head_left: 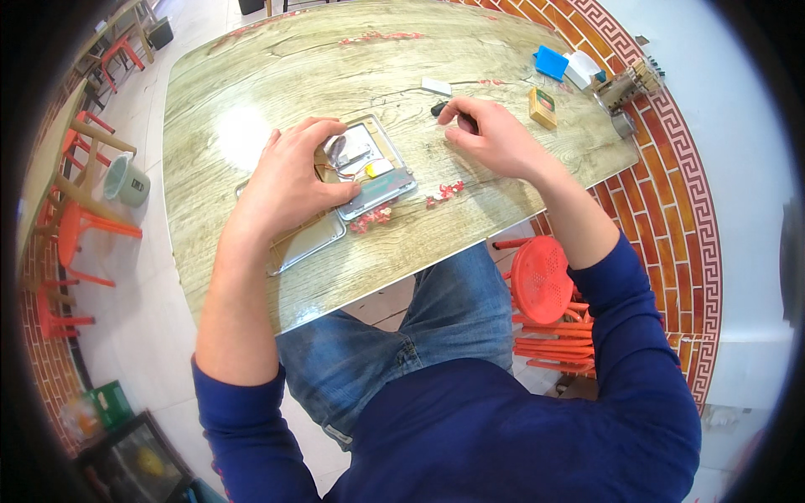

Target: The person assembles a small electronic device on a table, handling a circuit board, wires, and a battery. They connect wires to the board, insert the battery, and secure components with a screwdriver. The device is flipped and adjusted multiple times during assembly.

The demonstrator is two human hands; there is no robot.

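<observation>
An opened flat electronic device (pixel 391 178) lies on the table, with wires, a yellow piece and a grey panel showing inside its light casing. My left hand (pixel 293 172) spans its left side, thumb on the grey panel and fingers curved over the far part. Partly under that hand lies a shallow casing half (pixel 309 243). To the right, my right hand (pixel 490 134) is closed around a small black-handled tool (pixel 438 109), above the table and apart from the device. Its tip is hidden, so its exact kind does not show.
A white block (pixel 436 86) lies beyond my right hand. Farther right are a yellow box (pixel 542 108), a blue tray-like item (pixel 551 63) and a metal holder (pixel 620 90) by the brick wall. Red stools (pixel 541 281) stand below the wood-patterned table (pixel 268 75).
</observation>
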